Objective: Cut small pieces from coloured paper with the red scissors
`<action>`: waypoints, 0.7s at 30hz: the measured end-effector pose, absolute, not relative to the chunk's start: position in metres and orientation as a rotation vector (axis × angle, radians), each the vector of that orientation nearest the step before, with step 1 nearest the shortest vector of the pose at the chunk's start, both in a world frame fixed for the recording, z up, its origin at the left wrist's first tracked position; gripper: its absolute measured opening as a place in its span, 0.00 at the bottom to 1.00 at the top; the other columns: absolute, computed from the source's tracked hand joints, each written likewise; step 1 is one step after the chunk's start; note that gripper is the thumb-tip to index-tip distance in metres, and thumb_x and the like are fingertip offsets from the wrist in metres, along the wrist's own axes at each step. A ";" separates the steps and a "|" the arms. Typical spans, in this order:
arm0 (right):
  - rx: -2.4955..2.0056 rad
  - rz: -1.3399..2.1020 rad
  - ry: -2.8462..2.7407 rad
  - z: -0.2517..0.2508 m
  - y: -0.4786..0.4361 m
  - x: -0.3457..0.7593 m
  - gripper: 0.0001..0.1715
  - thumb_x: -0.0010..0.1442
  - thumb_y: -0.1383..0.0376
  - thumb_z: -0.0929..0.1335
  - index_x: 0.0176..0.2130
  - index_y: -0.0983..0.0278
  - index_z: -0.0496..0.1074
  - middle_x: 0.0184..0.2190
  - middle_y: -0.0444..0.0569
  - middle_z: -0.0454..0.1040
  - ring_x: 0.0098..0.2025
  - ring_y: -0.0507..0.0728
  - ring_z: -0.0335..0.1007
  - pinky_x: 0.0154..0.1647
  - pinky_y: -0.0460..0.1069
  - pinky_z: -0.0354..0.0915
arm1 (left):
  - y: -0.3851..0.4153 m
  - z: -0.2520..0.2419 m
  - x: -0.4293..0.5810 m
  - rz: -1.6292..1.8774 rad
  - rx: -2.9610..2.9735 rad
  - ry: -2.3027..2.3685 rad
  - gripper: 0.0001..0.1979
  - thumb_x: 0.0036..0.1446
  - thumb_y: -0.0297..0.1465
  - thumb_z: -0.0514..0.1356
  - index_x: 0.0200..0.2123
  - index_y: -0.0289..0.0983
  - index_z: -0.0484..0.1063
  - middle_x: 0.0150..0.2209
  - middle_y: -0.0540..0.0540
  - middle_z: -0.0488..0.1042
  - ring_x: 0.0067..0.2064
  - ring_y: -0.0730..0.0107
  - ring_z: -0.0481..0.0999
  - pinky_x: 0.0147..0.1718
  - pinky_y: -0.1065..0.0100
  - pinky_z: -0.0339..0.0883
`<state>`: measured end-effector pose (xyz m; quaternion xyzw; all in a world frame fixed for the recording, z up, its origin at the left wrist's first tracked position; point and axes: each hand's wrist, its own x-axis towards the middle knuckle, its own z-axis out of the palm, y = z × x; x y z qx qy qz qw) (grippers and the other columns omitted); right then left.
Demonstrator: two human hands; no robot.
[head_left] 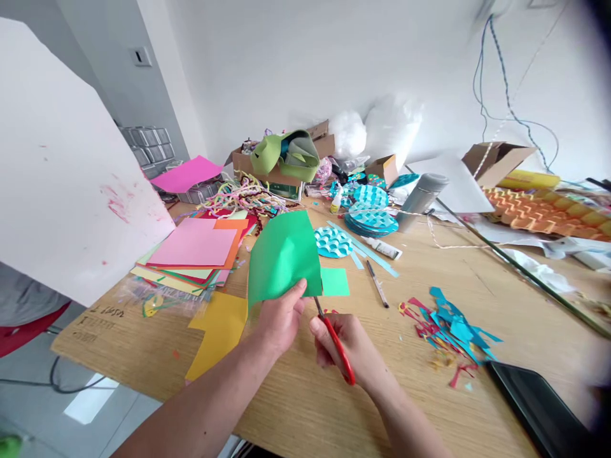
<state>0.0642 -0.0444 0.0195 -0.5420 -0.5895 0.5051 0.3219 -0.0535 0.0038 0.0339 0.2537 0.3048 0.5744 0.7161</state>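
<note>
My left hand (282, 316) pinches the lower edge of a green sheet of paper (286, 254), thumb on top, and holds it up off the table. In my right hand (346, 346) is a pair of scissors (340, 346) with red handles, fingers closed round the loops. The blades meet the sheet's lower right corner; how far they part is hard to see. Behind that corner a small light-green paper piece (336, 282) lies on the table. Left of my left hand lies a cut yellow paper sheet (220, 324), its upper right side partly behind the green one.
Stacked coloured paper (193, 245) lies left. Beyond the sheet are teal discs with wavy tops (371, 219), a glue tube (382, 248) and a pen (377, 284). Paper scraps (456, 327) and a phone (534, 407) lie right. A white board (71, 159) stands left.
</note>
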 end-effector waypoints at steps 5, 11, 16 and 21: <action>-1.409 1.075 -1.565 0.033 -0.051 0.075 0.31 0.53 0.43 0.68 0.17 0.63 0.61 0.11 0.43 0.64 0.15 0.49 0.56 0.16 0.44 0.49 | 0.012 0.038 -0.060 1.386 0.576 0.629 0.25 0.45 0.29 0.68 0.49 0.39 0.72 0.45 0.43 0.78 0.51 0.53 0.74 0.52 0.53 0.65; -1.454 0.621 -1.105 0.032 -0.037 0.091 0.24 0.58 0.47 0.66 0.29 0.65 0.74 0.28 0.52 0.77 0.32 0.58 0.71 0.35 0.50 0.66 | 0.011 0.041 -0.064 1.377 0.649 0.513 0.25 0.48 0.27 0.66 0.52 0.41 0.70 0.48 0.44 0.76 0.51 0.53 0.75 0.53 0.52 0.65; -1.205 0.730 -1.229 0.019 -0.027 0.087 0.23 0.49 0.56 0.75 0.43 0.63 0.71 0.50 0.57 0.73 0.52 0.65 0.68 0.52 0.58 0.63 | 0.004 0.045 -0.062 1.299 0.673 0.476 0.24 0.50 0.27 0.65 0.53 0.41 0.70 0.49 0.44 0.76 0.51 0.53 0.75 0.54 0.52 0.65; -1.224 0.490 -1.262 0.013 -0.036 0.081 0.12 0.54 0.60 0.72 0.38 0.63 0.72 0.38 0.54 0.75 0.46 0.64 0.71 0.51 0.60 0.63 | -0.007 0.049 -0.058 1.146 0.707 0.477 0.23 0.50 0.31 0.65 0.51 0.36 0.72 0.44 0.40 0.78 0.50 0.49 0.76 0.53 0.50 0.65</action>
